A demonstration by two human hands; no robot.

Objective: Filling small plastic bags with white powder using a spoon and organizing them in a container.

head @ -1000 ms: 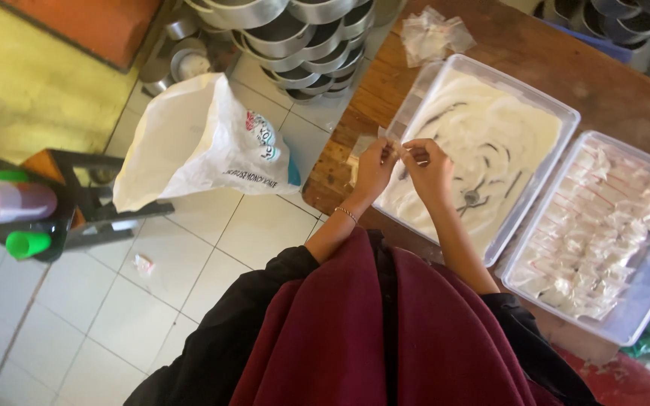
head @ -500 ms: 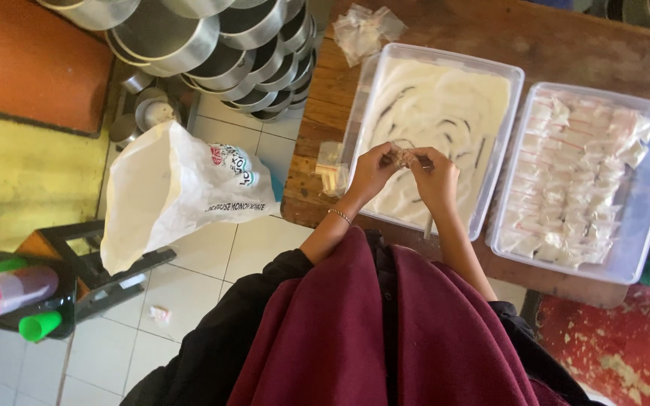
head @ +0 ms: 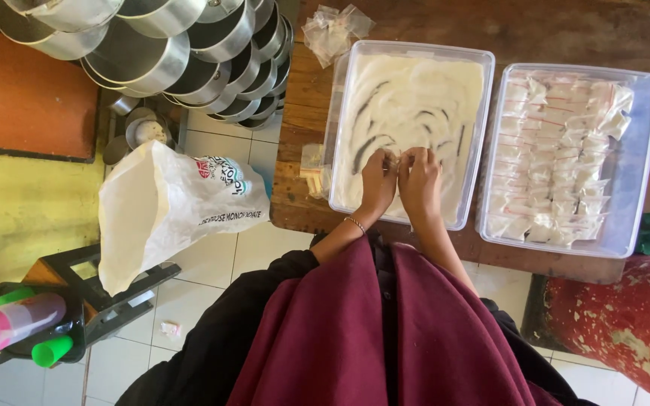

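Note:
My left hand [head: 378, 183] and my right hand [head: 418, 180] meet over the near part of a clear plastic tub [head: 338, 113] filled with white powder. Between their fingertips they pinch a small clear packet [head: 398, 158], mostly hidden by the fingers. A second clear tub [head: 645, 165] to the right holds several filled small packets with red seal strips. Both tubs sit on a brown wooden table [head: 536, 30]. A small stack of empty packets [head: 312, 169] lies on the table just left of the powder tub.
More empty clear packets [head: 332, 30] lie at the table's far edge. A large white plastic sack [head: 167, 210] stands on the tiled floor at left. Stacked metal pans [head: 152, 45] fill the top left. A dark rack [head: 77, 301] holds coloured bottles at lower left.
The view has shifted, so the tubs and table sit lower and further left in frame. Both hands stay together on the small packet over the powder tub.

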